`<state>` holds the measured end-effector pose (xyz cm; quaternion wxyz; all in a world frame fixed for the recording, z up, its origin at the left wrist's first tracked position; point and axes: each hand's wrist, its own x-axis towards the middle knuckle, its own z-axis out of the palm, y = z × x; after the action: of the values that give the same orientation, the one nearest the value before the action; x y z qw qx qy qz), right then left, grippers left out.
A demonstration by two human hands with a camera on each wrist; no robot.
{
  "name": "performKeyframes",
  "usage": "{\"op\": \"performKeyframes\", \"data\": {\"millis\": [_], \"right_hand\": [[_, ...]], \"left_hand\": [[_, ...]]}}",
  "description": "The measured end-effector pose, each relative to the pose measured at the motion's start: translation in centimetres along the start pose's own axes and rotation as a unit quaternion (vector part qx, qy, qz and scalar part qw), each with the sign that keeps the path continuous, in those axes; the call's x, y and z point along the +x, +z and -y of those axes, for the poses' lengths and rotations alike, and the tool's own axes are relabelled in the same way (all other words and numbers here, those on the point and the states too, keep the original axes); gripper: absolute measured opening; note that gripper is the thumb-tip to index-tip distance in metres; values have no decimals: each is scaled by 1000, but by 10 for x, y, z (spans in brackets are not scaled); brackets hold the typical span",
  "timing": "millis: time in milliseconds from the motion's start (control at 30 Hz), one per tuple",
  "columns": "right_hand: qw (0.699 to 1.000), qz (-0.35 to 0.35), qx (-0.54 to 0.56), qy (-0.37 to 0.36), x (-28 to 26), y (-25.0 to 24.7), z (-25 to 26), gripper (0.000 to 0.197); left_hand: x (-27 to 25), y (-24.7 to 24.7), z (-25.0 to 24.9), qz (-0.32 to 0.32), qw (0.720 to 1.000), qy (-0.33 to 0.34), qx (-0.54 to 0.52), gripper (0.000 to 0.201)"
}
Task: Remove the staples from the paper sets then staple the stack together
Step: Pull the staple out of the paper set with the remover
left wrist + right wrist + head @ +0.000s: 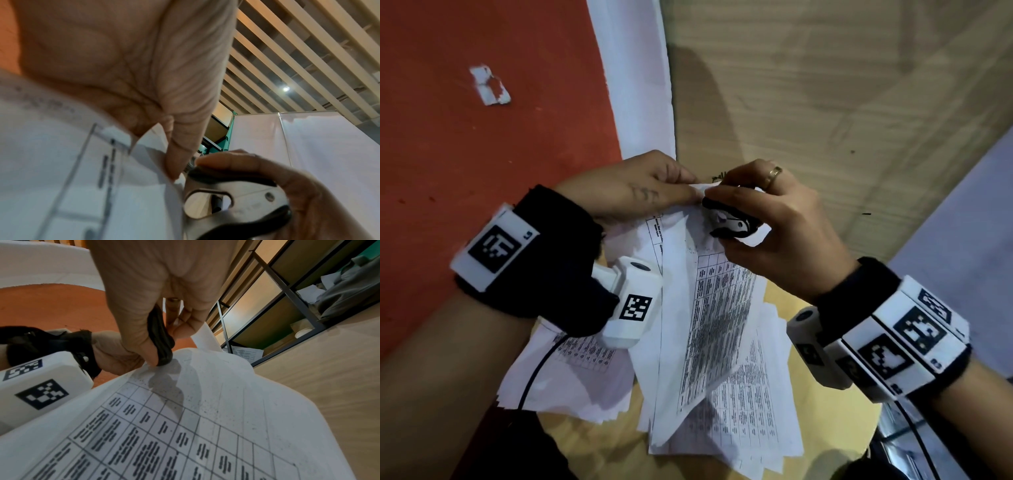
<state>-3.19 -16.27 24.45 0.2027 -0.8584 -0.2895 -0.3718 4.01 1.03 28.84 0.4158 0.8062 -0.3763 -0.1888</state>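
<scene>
Left hand [640,192] pinches the top corner of a printed paper set [709,308], lifted above loose sheets [750,418] on the round wooden desk [599,445]. Right hand [774,219] grips a black-handled staple remover [729,219] at that corner. The table print is blurred and unreadable; wrist units carry square coded markers [635,306].

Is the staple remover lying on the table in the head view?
No, the right hand grips the staple remover at the raised corner of the paper set, which the left hand pinches.
</scene>
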Motion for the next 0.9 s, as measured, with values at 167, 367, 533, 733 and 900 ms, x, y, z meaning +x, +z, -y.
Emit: {"op": "performKeyframes", "data": {"millis": [167, 367, 533, 733, 900], "right_hand": [[1000, 9, -11, -23, 4, 0, -1, 44], [998, 18, -25, -46, 4, 0, -1, 42], [995, 28, -57, -76, 6, 0, -3, 36], [994, 32, -65, -83, 8, -2, -4, 30], [995, 25, -60, -79, 11, -3, -3, 27]], "left_hand": [[0, -1, -3, 4, 1000, 0, 4, 32], [2, -2, 3, 22, 999, -11, -38, 15], [1, -5, 9, 10, 998, -23, -61, 46], [3, -2, 10, 13, 996, -27, -85, 45], [1, -1, 11, 26, 995, -31, -87, 24]]}}
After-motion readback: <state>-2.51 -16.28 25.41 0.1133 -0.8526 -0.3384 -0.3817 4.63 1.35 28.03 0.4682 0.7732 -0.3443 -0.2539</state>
